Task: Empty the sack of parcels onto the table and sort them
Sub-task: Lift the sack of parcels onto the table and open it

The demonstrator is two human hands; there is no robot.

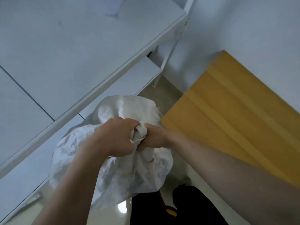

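A yellow wooden top (235, 114) fills the right side. Its surface is made of long parallel planks with faint seams, and one corner points toward the middle of the view. Behind it rises a plain white wall (243, 21), which meets the wooden top along its far edge. A pale, glossy floor (164, 90) shows in a strip beside the wooden top and again at the bottom, where a bright reflection (121, 208) shines on it. At the bottom edge are the person's black trousers (191, 208). A small yellow-orange object (170, 211) shows against them, with too little visible to identify it.
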